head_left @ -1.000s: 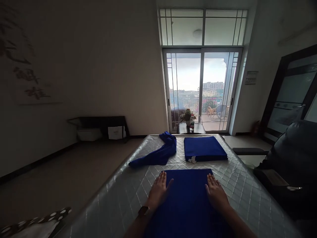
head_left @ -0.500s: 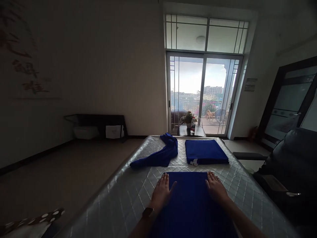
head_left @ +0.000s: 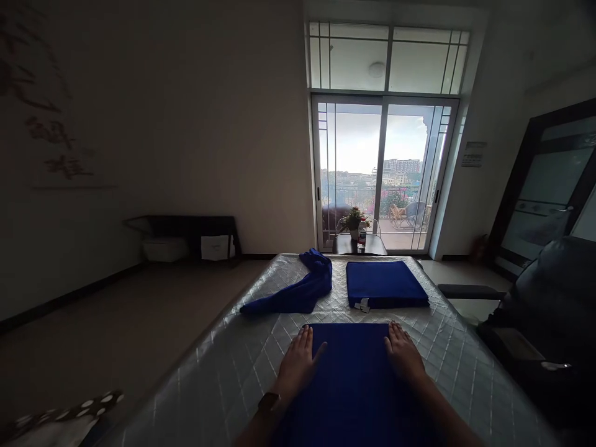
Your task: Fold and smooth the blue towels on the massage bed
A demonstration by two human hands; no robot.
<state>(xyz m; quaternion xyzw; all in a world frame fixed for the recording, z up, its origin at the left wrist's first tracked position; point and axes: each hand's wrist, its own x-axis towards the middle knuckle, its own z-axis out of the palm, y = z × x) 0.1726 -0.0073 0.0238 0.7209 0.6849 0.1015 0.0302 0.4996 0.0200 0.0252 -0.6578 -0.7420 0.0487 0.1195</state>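
A blue cloth (head_left: 351, 385) lies flat and smooth in front of me, its far edge straight. My left hand (head_left: 298, 359) rests on its left edge near the far corner, fingers stretched out and thumb over the fabric. On the right edge, my right hand (head_left: 404, 351) lies flat the same way. Beyond it sits a neat stack of folded blue cloth (head_left: 386, 282) with white tags at its front left. Left of that stack, a crumpled blue cloth (head_left: 298, 292) is spread loosely.
All the cloths lie on a silvery quilted table cover (head_left: 233, 372). A black padded chair (head_left: 554, 298) stands close on the right. Past the far edge, a small table (head_left: 342, 245) holds a potted plant (head_left: 354, 220) and a bottle (head_left: 362, 234) before sliding glass doors.
The view has shifted slightly. Both hands stay flat at the two edges of the blue cloth, with little visible movement, and the other cloths are unchanged.
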